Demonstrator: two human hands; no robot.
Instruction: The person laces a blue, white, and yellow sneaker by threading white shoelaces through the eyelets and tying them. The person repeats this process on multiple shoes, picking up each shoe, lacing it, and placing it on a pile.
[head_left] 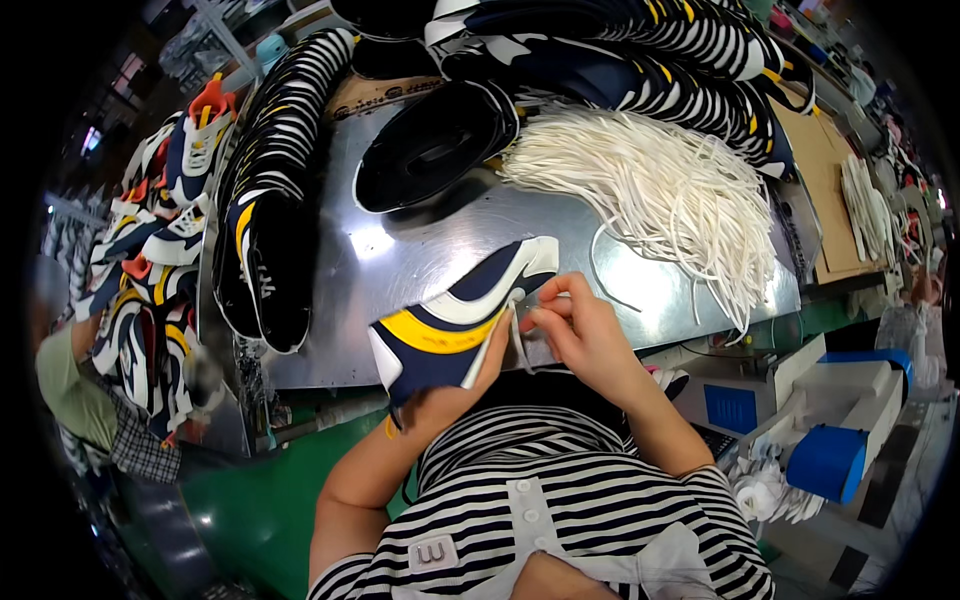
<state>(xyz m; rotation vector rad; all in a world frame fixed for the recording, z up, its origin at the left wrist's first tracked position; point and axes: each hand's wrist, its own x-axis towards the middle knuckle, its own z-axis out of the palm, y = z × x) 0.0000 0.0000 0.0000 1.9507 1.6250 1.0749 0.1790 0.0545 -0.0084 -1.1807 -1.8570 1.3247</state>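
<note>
A shoe upper (440, 325) in navy, white and yellow is tilted over the near part of the metal table. My left hand (478, 375) is closed around its lower edge, with the fingers partly hidden behind it. Beside the upper's lacing edge, my right hand (580, 335) pinches with thumb and forefinger. A white shoelace (519, 345) hangs between the two hands, close to the right fingertips. Just what the fingertips grip is small and partly hidden. Beyond my right hand lies a large heap of white shoelaces (640, 185).
Nested rows of shoe uppers line the metal table's (340, 340) left side (285, 130) and back (640, 75). A dark upper (435, 145) lies in front of the back row. Laced shoes (165, 250) are piled at far left near another person (75, 375). A grey-and-blue machine (820, 430) stands right.
</note>
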